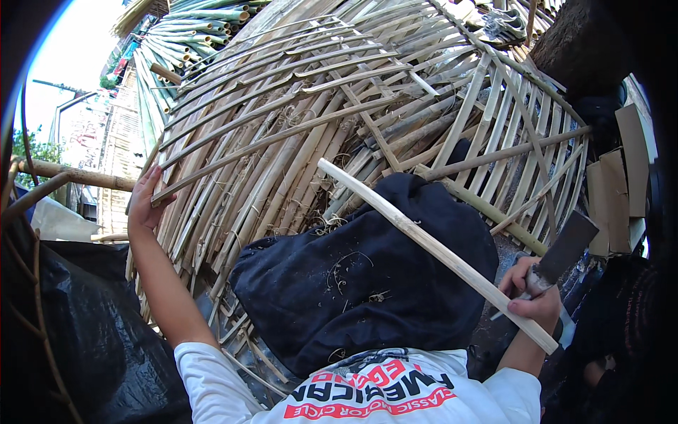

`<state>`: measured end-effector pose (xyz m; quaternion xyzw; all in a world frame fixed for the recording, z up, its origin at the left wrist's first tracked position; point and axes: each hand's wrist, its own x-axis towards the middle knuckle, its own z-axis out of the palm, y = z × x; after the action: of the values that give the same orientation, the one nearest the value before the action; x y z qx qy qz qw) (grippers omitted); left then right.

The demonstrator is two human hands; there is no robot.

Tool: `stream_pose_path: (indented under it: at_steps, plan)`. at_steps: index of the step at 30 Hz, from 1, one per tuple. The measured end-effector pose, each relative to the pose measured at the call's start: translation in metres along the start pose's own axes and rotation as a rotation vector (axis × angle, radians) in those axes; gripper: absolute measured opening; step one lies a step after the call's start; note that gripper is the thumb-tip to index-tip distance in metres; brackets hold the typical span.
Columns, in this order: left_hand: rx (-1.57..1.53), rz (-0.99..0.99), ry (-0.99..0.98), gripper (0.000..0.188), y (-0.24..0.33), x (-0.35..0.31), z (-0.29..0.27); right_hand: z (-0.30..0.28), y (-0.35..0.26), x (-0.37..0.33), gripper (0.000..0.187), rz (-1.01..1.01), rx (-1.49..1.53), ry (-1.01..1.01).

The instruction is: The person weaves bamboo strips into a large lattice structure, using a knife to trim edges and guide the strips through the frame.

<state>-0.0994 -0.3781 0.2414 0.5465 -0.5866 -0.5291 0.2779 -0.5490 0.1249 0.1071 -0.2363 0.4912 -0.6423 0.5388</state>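
Note:
At the far left, my left hand [146,203] is closed on the end of a bamboo slat [261,143], the nearest of several in a bamboo lattice [282,78]. My right hand [531,288], on the right, grips a knife with a broad, dark, square-ended blade [565,251] pointing up and away. The same hand holds a pale split bamboo strip [424,240], which slants up to the left above my lap. Its near end sticks out below my fingers. A dark cloth [367,283] with shavings on it covers my lap.
Long bamboo strips [282,191] lie piled beneath the lattice. A second slatted bamboo panel [522,134] stands at the right, near a cardboard box [616,184] and a tree trunk [586,46]. Green bamboo poles [191,35] are stacked far left; a black sheet [92,332] hangs nearer.

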Motion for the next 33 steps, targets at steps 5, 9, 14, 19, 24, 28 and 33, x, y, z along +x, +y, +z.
stream_pose_path:
  at_steps: [5,9,14,19,24,28,33]
  plan:
    - [0.022,0.022,0.081,0.034,-0.005,-0.006,0.016,0.059,0.043,0.089,0.025,-0.095,-0.269,-0.037]
    - [0.029,-0.018,0.016,0.036,-0.013,-0.004,0.008,0.096,0.049,0.132,0.023,-0.002,-0.273,-0.043]
    - [-0.026,-0.006,-0.041,0.026,-0.031,0.000,-0.006,0.123,0.030,0.146,0.025,-0.077,-0.264,-0.083]
    - [0.037,-0.018,-0.014,0.027,-0.039,-0.001,0.000,0.119,0.026,0.137,0.023,-0.082,-0.177,-0.051]
    - [-0.011,-0.051,0.039,0.032,-0.041,0.005,-0.009,0.138,0.051,0.184,0.020,-0.213,-0.149,-0.008]
    - [-0.019,-0.043,0.041,0.037,-0.056,0.017,-0.016,0.149,0.059,0.219,0.016,-0.300,-0.306,-0.018]
    - [-0.017,-0.036,0.089,0.038,-0.069,0.023,-0.012,0.168,0.071,0.230,0.015,-0.356,-0.501,0.006]
